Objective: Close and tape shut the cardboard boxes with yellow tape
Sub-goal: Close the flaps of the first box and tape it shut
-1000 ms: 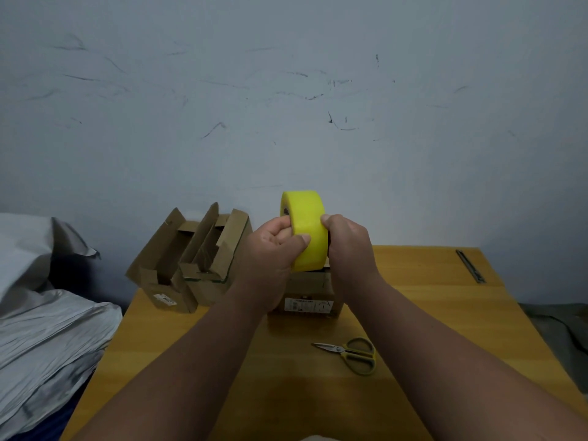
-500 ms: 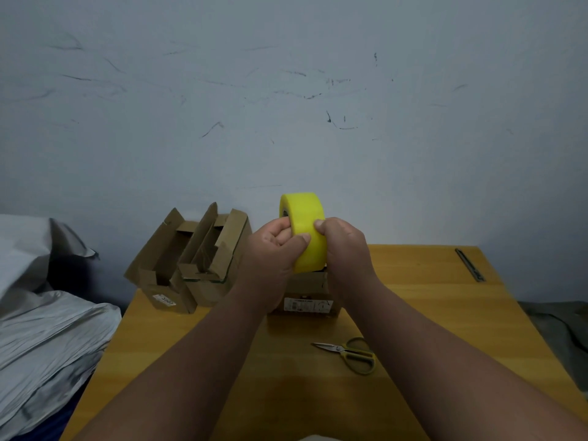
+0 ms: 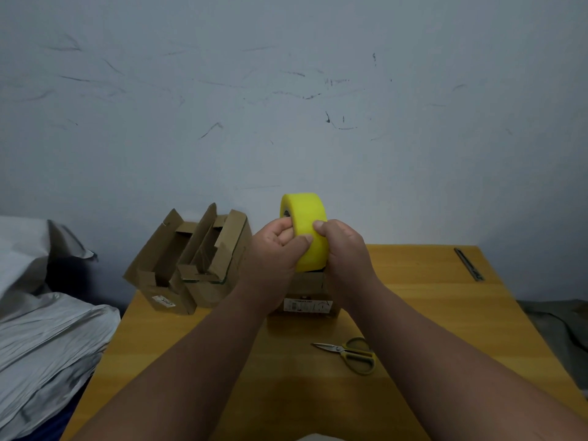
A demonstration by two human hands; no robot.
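Presently: tape roll (image 3: 304,230), light, stiff, slick-faced, gripped by your left hand (image 3: 280,249) and right hand (image 3: 342,253), fingers curled; pick at its edge over the box (image 3: 307,292).

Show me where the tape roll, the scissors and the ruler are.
tape roll (image 3: 310,230): head view, outer yellow band.
scissors (image 3: 356,354): head view, yellow handles.
ruler (image 3: 469,264): head view, middle of strip.
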